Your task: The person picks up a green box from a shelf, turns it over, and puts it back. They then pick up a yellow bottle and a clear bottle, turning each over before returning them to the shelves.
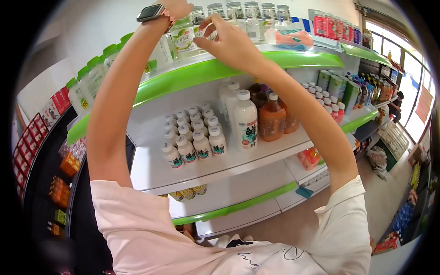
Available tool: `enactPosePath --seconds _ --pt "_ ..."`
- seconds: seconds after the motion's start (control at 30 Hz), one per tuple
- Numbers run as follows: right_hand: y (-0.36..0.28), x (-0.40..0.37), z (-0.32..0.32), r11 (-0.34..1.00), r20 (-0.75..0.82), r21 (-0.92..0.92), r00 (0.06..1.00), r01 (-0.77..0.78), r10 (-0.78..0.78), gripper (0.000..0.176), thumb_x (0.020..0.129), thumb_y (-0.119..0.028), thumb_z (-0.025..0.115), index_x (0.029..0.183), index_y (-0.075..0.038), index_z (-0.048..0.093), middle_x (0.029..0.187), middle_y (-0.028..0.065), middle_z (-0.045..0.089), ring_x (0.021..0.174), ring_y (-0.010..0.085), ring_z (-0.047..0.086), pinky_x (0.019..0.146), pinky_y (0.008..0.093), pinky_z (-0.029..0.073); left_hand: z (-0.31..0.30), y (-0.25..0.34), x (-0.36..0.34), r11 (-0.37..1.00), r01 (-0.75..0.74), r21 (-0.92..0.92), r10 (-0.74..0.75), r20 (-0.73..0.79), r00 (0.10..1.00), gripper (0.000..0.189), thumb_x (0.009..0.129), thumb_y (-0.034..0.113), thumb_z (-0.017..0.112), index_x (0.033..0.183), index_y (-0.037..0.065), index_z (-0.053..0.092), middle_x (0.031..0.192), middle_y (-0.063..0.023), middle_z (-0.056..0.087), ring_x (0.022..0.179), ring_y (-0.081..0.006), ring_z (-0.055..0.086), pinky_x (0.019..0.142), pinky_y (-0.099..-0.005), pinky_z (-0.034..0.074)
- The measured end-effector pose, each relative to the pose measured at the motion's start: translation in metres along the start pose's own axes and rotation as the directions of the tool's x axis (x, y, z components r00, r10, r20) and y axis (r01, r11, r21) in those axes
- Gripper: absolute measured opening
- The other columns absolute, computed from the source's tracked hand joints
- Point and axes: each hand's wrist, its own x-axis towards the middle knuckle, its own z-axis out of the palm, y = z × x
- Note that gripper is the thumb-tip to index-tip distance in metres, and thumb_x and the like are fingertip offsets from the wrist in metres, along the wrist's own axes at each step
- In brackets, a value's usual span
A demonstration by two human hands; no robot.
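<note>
My left hand [178, 8], below a smartwatch [150, 12], is at the top edge of the view, just above a clear jar with a green and white label [183, 39]. Its fingers are mostly cut off or hidden, so its hold on the jar cannot be made out. Right of that jar is my right hand [228, 43], its thumb and fingers curved and apart, with nothing seen between them. Behind it, several clear jars with silvery lids [252, 23] line the top shelf. Green-lidded containers [91, 75] run along the left end.
Below the green-edged top shelf [220, 68] stand small white bottles [200, 144], a large white bottle [245, 121] and orange-brown bottles [272, 119]. A pink and teal cloth or packet [291, 39] lies on top. Farther right are more drinks [366, 94] and a person [396, 106].
</note>
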Motion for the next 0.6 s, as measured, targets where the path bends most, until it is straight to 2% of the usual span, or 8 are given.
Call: enactPosePath --seconds 0.1,0.17,0.2,0.27,0.37,0.43,0.5,0.6 --pt "0.031 0.027 0.019 0.989 -0.034 -0.146 0.999 -0.028 0.023 0.058 0.079 -0.044 0.059 0.108 0.005 0.051 0.097 0.0232 0.062 0.094 0.0356 0.06 0.082 0.0409 0.047 0.036 -0.014 0.03 0.999 -0.044 0.018 0.044 0.003 0.999 0.044 0.084 0.041 0.05 0.088 0.001 0.069 0.09 -0.0216 0.066 0.086 -0.0342 0.065 0.077 -0.0436 0.052" --pt "0.042 0.039 0.023 0.965 0.09 -0.202 0.978 -0.168 0.189 0.068 0.078 -0.048 0.058 0.107 0.012 0.049 0.103 0.0285 0.06 0.101 0.0386 0.058 0.087 0.0416 0.046 0.054 -0.019 0.043 0.966 -0.118 0.229 0.099 0.092 0.991 0.046 0.085 0.043 0.05 0.087 0.001 0.068 0.087 -0.0213 0.066 0.082 -0.0352 0.066 0.074 -0.0443 0.053" --pt "0.047 0.042 0.025 0.967 0.089 -0.195 0.978 -0.166 0.186 0.068 0.078 -0.048 0.058 0.107 0.012 0.049 0.103 0.0285 0.06 0.101 0.0386 0.058 0.087 0.0416 0.046 0.06 -0.022 0.049 0.965 -0.115 0.236 0.096 0.093 0.991 0.046 0.085 0.043 0.05 0.087 0.001 0.068 0.087 -0.0213 0.066 0.082 -0.0352 0.066 0.074 -0.0443 0.053" --pt "0.057 0.045 0.026 0.94 0.215 -0.256 0.934 -0.228 0.285 0.079 0.074 -0.055 0.063 0.12 0.007 0.047 0.104 0.0247 0.06 0.101 0.0347 0.058 0.086 0.0371 0.044 0.059 -0.021 0.051 0.978 -0.102 0.183 0.1 0.023 0.995 0.052 0.082 0.05 0.052 0.08 0.001 0.069 0.08 -0.0213 0.066 0.075 -0.0358 0.066 0.069 -0.0443 0.053" --pt "0.058 0.04 0.018 0.936 0.239 -0.193 0.911 -0.296 0.337 0.084 0.072 -0.057 0.064 0.123 0.007 0.046 0.109 0.0268 0.058 0.104 0.0358 0.057 0.089 0.0369 0.044 0.045 -0.014 0.037 0.996 -0.076 0.046 0.08 -0.109 0.991 0.059 0.077 0.057 0.056 0.074 0.0 0.069 0.073 -0.0221 0.065 0.07 -0.0358 0.066 0.066 -0.0428 0.054" --pt "0.057 0.038 0.015 0.936 0.256 -0.196 0.906 -0.291 0.335 0.087 0.071 -0.057 0.065 0.125 0.007 0.044 0.112 0.0282 0.057 0.107 0.0364 0.056 0.091 0.0369 0.043 0.027 -0.002 0.027 0.999 -0.042 0.028 0.045 -0.144 0.988 0.059 0.073 0.056 0.059 0.072 -0.002 0.068 0.07 -0.0235 0.064 0.068 -0.0362 0.065 0.064 -0.0418 0.054" --pt "0.057 0.042 0.014 0.955 0.277 -0.152 0.917 -0.255 0.288 0.088 0.069 -0.056 0.066 0.117 0.015 0.045 0.113 0.0309 0.056 0.106 0.0378 0.057 0.091 0.0378 0.044 0.007 0.012 0.011 0.993 -0.061 -0.105 0.042 -0.179 0.983 0.051 0.072 0.048 0.058 0.072 -0.003 0.067 0.07 -0.0242 0.063 0.069 -0.0379 0.065 0.065 -0.0427 0.053" --pt "0.061 0.036 0.02 0.97 0.247 -0.117 0.939 -0.215 0.238 0.088 0.071 -0.054 0.068 0.12 0.013 0.042 0.112 0.0292 0.056 0.108 0.0354 0.056 0.092 0.0366 0.043 0.004 0.035 -0.001 0.987 -0.036 -0.157 -0.019 -0.331 0.943 0.043 0.07 0.04 0.058 0.074 -0.002 0.067 0.075 -0.025 0.063 0.072 -0.0393 0.064 0.067 -0.0441 0.052"
